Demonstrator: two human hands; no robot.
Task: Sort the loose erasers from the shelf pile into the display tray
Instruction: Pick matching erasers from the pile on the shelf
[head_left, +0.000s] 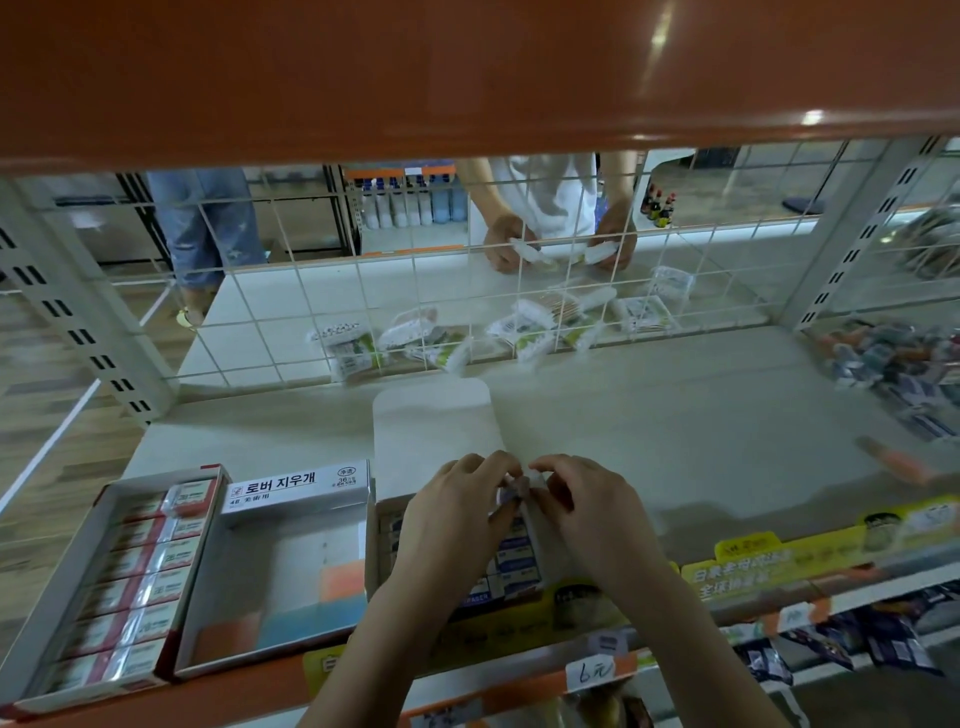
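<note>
White cardboard formed the display tray (514, 561) directly beneath both hands, its raised flap (431, 421) standing just beyond the fingertips. The left hand (457, 504) and the right hand (582, 504) met above the tray, fingers curled, pinching between them a small eraser (511, 491); motion blur made it hard to tell which hand carried more of it. Rows of blue-labelled erasers (517, 564) already lay in the tray under the palms. Well to the right of the right hand, a loose pile of erasers (893, 364) sat on the shelf (675, 415). Left of the left hand stood an open box (280, 571) with Korean lettering, and further left a box of red-sleeved erasers (140, 571).
</note>
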